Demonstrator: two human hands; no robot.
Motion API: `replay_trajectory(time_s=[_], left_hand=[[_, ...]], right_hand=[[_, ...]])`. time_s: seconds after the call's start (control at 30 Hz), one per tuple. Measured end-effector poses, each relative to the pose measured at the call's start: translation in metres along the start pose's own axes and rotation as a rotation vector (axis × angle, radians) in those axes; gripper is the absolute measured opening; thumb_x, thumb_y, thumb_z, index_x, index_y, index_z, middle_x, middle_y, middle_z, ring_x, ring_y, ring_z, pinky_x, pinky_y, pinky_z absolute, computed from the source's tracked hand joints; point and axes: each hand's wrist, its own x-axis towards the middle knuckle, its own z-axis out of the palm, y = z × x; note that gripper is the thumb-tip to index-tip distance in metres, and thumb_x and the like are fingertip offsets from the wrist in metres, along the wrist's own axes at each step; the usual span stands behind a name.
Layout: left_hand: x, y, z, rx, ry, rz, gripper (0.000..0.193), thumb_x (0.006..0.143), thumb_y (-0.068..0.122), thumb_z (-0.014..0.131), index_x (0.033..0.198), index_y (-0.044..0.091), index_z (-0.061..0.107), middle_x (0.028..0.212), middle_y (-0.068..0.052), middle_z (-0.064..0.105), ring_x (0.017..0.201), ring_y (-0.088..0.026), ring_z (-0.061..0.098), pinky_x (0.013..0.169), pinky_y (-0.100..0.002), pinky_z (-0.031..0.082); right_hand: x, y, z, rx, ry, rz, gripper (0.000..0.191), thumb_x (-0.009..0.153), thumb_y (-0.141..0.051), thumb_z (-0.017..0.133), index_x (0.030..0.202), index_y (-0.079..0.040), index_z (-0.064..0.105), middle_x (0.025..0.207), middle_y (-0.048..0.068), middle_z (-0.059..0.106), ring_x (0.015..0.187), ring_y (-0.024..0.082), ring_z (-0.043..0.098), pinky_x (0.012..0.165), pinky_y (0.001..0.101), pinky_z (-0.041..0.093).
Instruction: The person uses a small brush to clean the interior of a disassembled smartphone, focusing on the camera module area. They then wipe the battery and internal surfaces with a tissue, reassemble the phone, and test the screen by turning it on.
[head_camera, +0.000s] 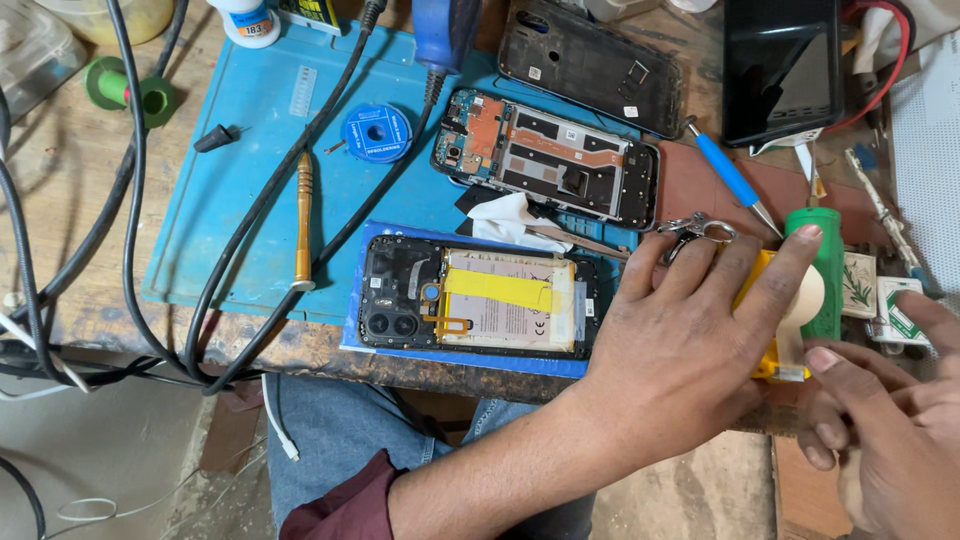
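Inspecting: right-hand edge of the tabletop (90, 290), where both hands work.
Left hand (690, 330): clenched over a yellow tape dispenser (765, 300), index finger laid across the tape roll (805, 295).
Right hand (890, 430): fingers curled and grasping nothing, just beside the dispenser's near end.
Neighbours: green cylinder (828, 270) touching the roll; opened phone (475, 300) on a blue mat at the front edge.
Advice: steady the dispenser firmly; pull tape straight, clear of the exposed battery (505, 300).

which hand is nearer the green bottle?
Left. The left hand has a fingertip on the green bottle top; the right hand sits below it, apart.
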Motion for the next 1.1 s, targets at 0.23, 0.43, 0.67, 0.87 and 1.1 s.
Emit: replay_trajectory(time_s=[0.23, 0.43, 0.67, 0.87, 1.1], left_hand=[[0.005, 0.002, -0.001, -0.011, 0.016, -0.007, 0.090, 0.088, 0.059, 0.069, 0.156, 0.006, 0.043, 0.130, -0.009, 0.058, 0.122, -0.023, 0.055, 0.113, -0.042, 0.033], [0.013, 0.002, -0.008, 0.132, -0.112, 0.022, 0.105, 0.072, 0.065, 0.075, 0.151, 0.004, 0.046, 0.130, -0.007, 0.060, 0.126, -0.023, 0.055, 0.119, -0.045, 0.032], [0.016, 0.002, -0.009, -0.005, -0.087, -0.002, 0.111, 0.065, 0.052, 0.085, 0.154, 0.002, 0.042, 0.136, -0.011, 0.058, 0.130, -0.026, 0.054, 0.126, -0.050, 0.029], [0.014, -0.001, -0.005, -0.068, -0.075, -0.017, 0.108, 0.066, 0.038, 0.086, 0.155, 0.001, 0.039, 0.138, -0.012, 0.057, 0.132, -0.028, 0.054, 0.129, -0.052, 0.027], [0.016, 0.000, -0.006, -0.085, -0.102, -0.018, 0.106, 0.063, 0.034, 0.084, 0.153, -0.001, 0.038, 0.136, -0.014, 0.057, 0.128, -0.029, 0.054, 0.129, -0.057, 0.024]], right_hand=[[0.008, -0.001, 0.003, -0.023, 0.023, 0.037, 0.081, 0.097, 0.000, 0.067, 0.163, -0.008, 0.021, 0.103, 0.020, 0.064, 0.053, 0.008, 0.045, 0.042, 0.0282, 0.038], [0.004, 0.006, -0.005, 0.079, 0.047, 0.049, 0.072, 0.097, -0.002, 0.067, 0.159, -0.010, 0.032, 0.102, 0.020, 0.065, 0.053, 0.008, 0.045, 0.046, 0.0296, 0.042], [-0.012, 0.004, -0.010, 0.028, 0.117, 0.028, 0.065, 0.100, 0.001, 0.069, 0.154, -0.006, 0.034, 0.101, 0.023, 0.068, 0.052, 0.010, 0.049, 0.041, 0.0276, 0.036], [-0.034, 0.006, 0.008, -0.190, 0.180, 0.016, 0.062, 0.094, 0.008, 0.067, 0.146, -0.002, 0.035, 0.095, 0.029, 0.068, 0.063, 0.020, 0.063, 0.052, 0.0334, 0.051], [-0.048, 0.030, 0.028, -0.064, 0.239, -0.169, 0.060, 0.102, 0.014, 0.068, 0.145, 0.003, 0.028, 0.105, 0.033, 0.069, 0.085, 0.023, 0.071, 0.079, 0.0329, 0.060]])
